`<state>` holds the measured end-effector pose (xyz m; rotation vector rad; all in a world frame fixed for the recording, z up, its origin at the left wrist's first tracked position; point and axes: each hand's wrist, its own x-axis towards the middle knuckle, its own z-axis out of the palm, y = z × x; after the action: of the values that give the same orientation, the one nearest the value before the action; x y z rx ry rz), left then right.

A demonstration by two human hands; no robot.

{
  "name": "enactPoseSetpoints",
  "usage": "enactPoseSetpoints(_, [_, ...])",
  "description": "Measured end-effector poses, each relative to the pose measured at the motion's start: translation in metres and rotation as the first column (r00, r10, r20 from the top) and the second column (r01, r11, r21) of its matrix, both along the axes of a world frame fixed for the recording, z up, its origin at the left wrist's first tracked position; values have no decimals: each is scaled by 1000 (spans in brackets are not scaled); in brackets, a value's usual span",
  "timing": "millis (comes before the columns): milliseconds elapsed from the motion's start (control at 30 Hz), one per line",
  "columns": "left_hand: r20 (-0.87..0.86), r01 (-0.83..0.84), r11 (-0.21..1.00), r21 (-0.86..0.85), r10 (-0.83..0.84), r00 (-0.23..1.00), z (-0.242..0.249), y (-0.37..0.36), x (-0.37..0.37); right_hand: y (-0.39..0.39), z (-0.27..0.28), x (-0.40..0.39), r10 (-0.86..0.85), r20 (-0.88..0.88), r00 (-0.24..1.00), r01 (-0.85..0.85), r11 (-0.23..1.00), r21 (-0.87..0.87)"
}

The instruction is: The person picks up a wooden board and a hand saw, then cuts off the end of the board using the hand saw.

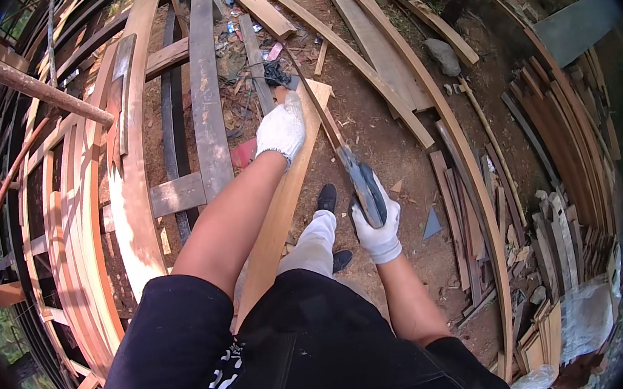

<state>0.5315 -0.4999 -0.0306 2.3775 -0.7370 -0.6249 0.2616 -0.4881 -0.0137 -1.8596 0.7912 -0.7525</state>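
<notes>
Right hand [377, 227] clenches the saw [337, 146] handle; left hand's [282, 128] grip presses the plank [281, 197].

White knitted cotton gloves are worn on the left hand [281, 128] and the right hand [378, 227]. A dark grey-blue saw handle with a rusty brown steel blade [362, 181] is seen in the right glove. The long flat pale orange-tan wooden plank [282, 205] is seen under the left glove. A black short-sleeved shirt with white lettering [224, 374] is shown below. Light grey trousers [315, 241] and black shoes [326, 197] are seen against reddish-brown bare earth [389, 133]. The grey weathered flat board [206, 84] is laid across orange-brown curved timber ribs [86, 218].
</notes>
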Motion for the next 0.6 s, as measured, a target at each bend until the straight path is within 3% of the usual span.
enactPoseSetpoints(67, [19, -29, 1000, -6, 29, 999, -1, -6, 5, 33, -12, -59, -38, -84, 996, 18, 972, -235])
enactPoseSetpoints(167, [0, -6, 1000, 17, 6, 1000, -8, -4, 5, 55, -3, -91, -26, -208, 978, 13, 998, -64])
enactPoseSetpoints(200, [-6, -7, 1000, 23, 7, 1000, -11, -3, 4, 38, -13, -70, -14, -142, 990, 16, 1000, 14])
enactPoseSetpoints(233, [21, 5, 1000, 21, -5, 1000, -13, -3, 4, 16, -21, -35, -27, -26, 999, 24, 994, -107])
enactPoseSetpoints(267, [56, 13, 1000, 10, -14, 998, -12, -4, 5, -12, -26, 5, 16, 64, 998, -11, 997, -76])
enactPoseSetpoints(333, [77, 24, 1000, 5, -24, 997, -5, -3, 0, -48, -20, 74, 44, 60, 997, -27, 965, -262])
enactPoseSetpoints(400, [104, 48, 999, 19, -49, 993, 0, -1, 4, -54, -8, 90, 13, 135, 991, 17, 977, -212])
enactPoseSetpoints(500, [100, 98, 995, -21, -96, 990, 0, 4, -2, -19, -6, 23, 31, 54, 998, -25, 993, -115])
enactPoseSetpoints(533, [59, 48, 999, -8, -47, 997, 1, 1, 1, 0, -1, -11, 33, 4, 999, -32, 994, -101])
enactPoseSetpoints(567, [48, 21, 1000, -5, -21, 999, -5, -4, 6, 15, -14, -46, -8, -154, 988, -41, 950, -310])
enactPoseSetpoints(600, [23, -4, 1000, 9, 4, 1000, -14, -5, 6, 34, -16, -79, 1, -182, 983, -27, 989, -144])
